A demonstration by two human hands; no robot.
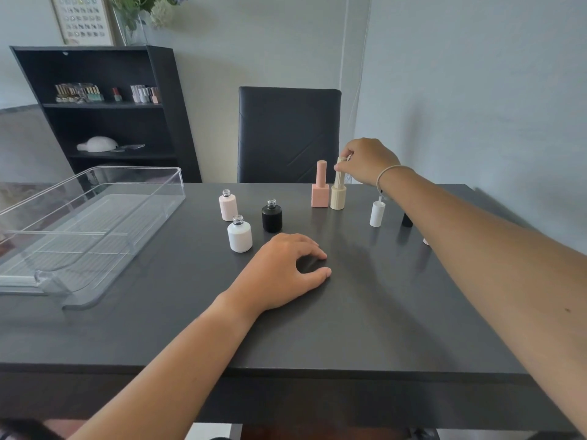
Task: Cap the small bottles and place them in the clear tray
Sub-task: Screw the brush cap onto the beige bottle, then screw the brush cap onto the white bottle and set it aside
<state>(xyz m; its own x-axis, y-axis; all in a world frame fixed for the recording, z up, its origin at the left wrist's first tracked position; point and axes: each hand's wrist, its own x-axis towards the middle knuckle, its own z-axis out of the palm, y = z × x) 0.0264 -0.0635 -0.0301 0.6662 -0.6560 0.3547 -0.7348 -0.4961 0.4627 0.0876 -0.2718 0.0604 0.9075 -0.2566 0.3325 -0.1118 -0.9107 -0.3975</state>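
Observation:
Three uncapped small bottles stand mid-table: a pale pink bottle (228,205), a white bottle (239,235) and a black bottle (272,216). Behind them stand a capped pink square bottle (320,189) and a cream bottle (338,195). My right hand (365,161) pinches the cream bottle's tall cap at its top. A white cap (377,213) stands upright to the right; a black cap (407,220) and a pinkish cap (426,241) are mostly hidden behind my right forearm. My left hand (286,269) rests on the table, fingers spread, holding nothing. The clear tray (95,217) sits at the left.
The dark table (349,328) runs to a front edge near me. A black chair (287,134) stands behind the far edge. A black shelf unit (104,106) with small bottles stands at the back left.

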